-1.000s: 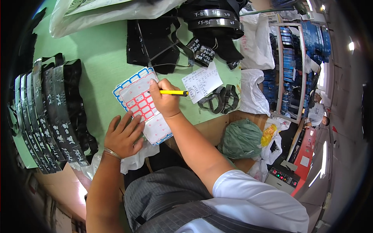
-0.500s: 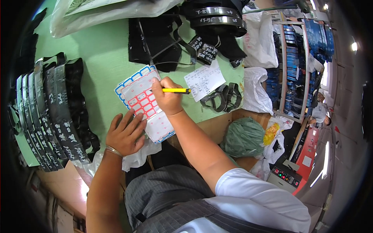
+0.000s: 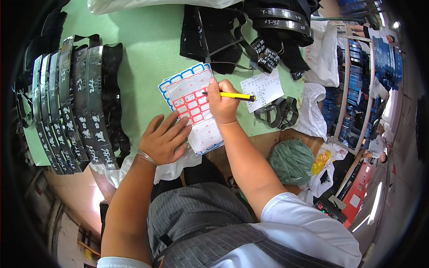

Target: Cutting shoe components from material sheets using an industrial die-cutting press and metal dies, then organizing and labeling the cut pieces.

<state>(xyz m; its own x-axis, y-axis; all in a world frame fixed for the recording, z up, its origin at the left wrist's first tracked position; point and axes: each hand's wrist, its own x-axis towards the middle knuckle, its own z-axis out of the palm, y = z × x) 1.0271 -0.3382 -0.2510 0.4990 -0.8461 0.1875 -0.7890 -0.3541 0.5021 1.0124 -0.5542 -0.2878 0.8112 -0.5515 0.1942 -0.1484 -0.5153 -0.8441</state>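
A stack of label sheets [image 3: 206,131] with red and blue outlined stickers lies at a slant on the green table. In my right hand [image 3: 224,103] a yellow marker pen [image 3: 237,95] is pinched, its black tip on or just over the red label grid. Some stickers at the upper left of that grid bear small black writing. Flat and with fingers spread, my left hand [image 3: 164,140] rests against the sheets' left edge, its fingertips on the paper. A handwritten white note [image 3: 262,89] lies to the right of my right hand.
Rows of black curved bands [image 3: 73,107] with white writing stand at left. Black material [image 3: 190,38] and rolled straps [image 3: 281,24] lie at the back; black loops [image 3: 278,112] sit by the note. Beyond the right edge are a green bag [image 3: 291,161] and a rack [image 3: 346,94].
The whole scene has shifted right and slightly up in the picture as the view moved. Both hands keep their places at the label sheets, and the pen stays in my right hand.
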